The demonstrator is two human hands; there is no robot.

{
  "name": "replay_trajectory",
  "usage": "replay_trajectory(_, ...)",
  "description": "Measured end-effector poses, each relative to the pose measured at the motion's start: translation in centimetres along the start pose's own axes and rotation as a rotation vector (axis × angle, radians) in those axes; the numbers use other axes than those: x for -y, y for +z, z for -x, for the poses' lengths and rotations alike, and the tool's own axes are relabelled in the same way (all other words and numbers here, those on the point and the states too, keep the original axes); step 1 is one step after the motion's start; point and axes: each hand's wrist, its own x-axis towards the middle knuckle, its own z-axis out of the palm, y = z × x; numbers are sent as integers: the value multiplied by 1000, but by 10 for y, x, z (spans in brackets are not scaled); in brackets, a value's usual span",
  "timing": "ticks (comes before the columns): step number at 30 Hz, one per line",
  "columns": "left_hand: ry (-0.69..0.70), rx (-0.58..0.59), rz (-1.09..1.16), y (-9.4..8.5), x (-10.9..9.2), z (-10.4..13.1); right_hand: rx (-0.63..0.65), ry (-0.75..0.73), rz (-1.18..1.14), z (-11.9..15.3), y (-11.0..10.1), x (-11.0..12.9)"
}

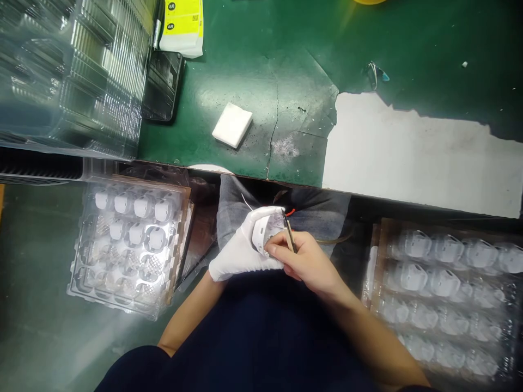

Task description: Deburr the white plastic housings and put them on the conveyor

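Note:
Just in front of my body, over the lap, my left hand (241, 250) in a white glove is wrapped round a small, curved white plastic housing (259, 234). Bare, my right hand (304, 258) pinches a slim tool (290, 238) with a tan and black shaft, held against the right side of the housing. Its working tip is too small to make out. The right fingertips touch the housing's lower edge. A thin white strand and a red bit show close to the hands.
On the left, a clear tray (126, 245) holds several white housings; another tray (445, 299) on the right holds more. The green table (302, 32) carries a white block (232, 125), nippers (373, 75), stacked clear trays (73, 71), a black tray (165, 87) and yellow labels (183, 24).

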Motion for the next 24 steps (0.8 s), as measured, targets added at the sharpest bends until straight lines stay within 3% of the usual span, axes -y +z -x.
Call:
replay_trajectory(3, 48, 3, -23, -3, 5, 0, -10, -20, 22, 3, 0, 0)
replay_trajectory(5, 74, 2, -1, -5, 8, 0, -89, -95, 79, 5, -4, 1)
replay_trajectory(8, 93, -5, 110, -7, 11, 1, -403, -318, 207, 4, -19, 3)
replay_trajectory(12, 90, -20, 282, -3, 7, 2, -947, -627, 545, -14, -62, 11)
replay_trajectory(15, 54, -53, 377, 2, 5, 3, -1176, -739, 795, -34, -99, 23)
replay_trajectory(21, 46, -24, 510, 0, 10, 7, -1160, -627, 909, -71, -156, 31)
replay_trajectory(24, 4, -54, 511, -4, 12, 8, -1259, -581, 1002, -93, -178, 31)
